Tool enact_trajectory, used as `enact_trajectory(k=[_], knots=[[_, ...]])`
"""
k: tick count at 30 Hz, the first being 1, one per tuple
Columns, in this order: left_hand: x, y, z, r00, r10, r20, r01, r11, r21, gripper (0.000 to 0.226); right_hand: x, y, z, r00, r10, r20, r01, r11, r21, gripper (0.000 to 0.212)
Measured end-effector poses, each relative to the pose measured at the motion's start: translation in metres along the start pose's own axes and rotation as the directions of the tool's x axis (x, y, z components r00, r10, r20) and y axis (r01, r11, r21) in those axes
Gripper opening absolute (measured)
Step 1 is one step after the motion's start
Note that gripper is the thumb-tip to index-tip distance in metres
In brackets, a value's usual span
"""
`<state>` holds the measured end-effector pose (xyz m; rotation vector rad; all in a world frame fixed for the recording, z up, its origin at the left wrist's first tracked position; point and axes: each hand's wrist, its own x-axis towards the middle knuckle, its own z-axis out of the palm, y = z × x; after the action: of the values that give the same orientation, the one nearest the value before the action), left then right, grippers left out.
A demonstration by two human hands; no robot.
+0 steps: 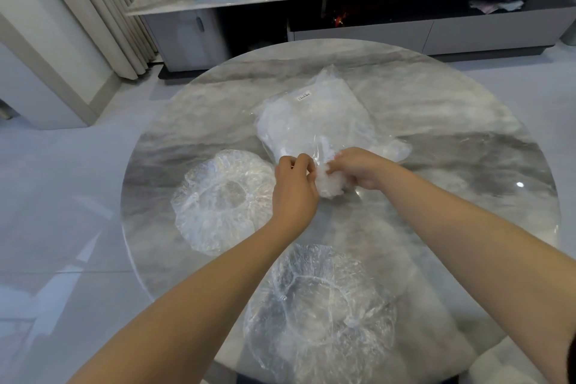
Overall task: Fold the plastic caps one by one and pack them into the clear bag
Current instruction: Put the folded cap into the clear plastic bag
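Head view showed your two hands meeting at the near end of the clear bag (324,121), which lay on the round marble table (467,121) with a small white label near its far end. Your left hand (294,187) had its fingers curled at the bag's edge, seemingly pinching the film, though the clear plastic made the exact hold hard to read. Your right hand (358,167) gripped a scrunched cap (328,184), a white wad pressed between the two hands right at the bag's mouth; whether any of it was inside the bag could not be told. What filled the bag was only a whitish blur. Two more caps lay spread out flat on the table: one (223,199) to the left of your left hand, the other (321,315) nearer you, partly hidden under your left forearm.
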<state>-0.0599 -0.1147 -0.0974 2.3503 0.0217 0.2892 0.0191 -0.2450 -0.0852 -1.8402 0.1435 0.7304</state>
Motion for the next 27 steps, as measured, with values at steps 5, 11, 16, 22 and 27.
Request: enact_trajectory(k=[5, 11, 16, 22, 27], knots=[[0.002, -0.006, -0.002, 1.0, 0.003, -0.014, -0.004, 0.999, -0.052, 0.01, 0.023, -0.003, 0.015, 0.977, -0.074, -0.201, 0.091, 0.993, 0.077, 0.033], [0.004, -0.012, -0.009, 0.997, 0.034, -0.067, -0.033, 0.999, 0.016, 0.005, 0.042, 0.003, 0.021, 0.84, -0.115, -0.53, 0.179, 0.981, 0.072, 0.03], [0.002, -0.016, -0.013, 0.995, 0.022, -0.093, -0.019, 0.999, 0.035, 0.005, 0.033, 0.01, 0.033, 0.882, -0.388, -0.268, 0.36, 0.921, -0.148, 0.02], [0.005, -0.014, -0.012, 0.998, 0.07, -0.001, -0.07, 0.997, -0.045, 0.007, 0.044, 0.016, 0.049, 0.855, -0.446, -0.266, 0.394, 0.891, -0.227, 0.04], [0.004, -0.022, -0.015, 0.991, 0.108, 0.086, -0.101, 0.992, -0.078, 0.008, 0.06, 0.012, 0.058, 0.824, -0.455, -0.337, 0.305, 0.858, -0.413, 0.03]])
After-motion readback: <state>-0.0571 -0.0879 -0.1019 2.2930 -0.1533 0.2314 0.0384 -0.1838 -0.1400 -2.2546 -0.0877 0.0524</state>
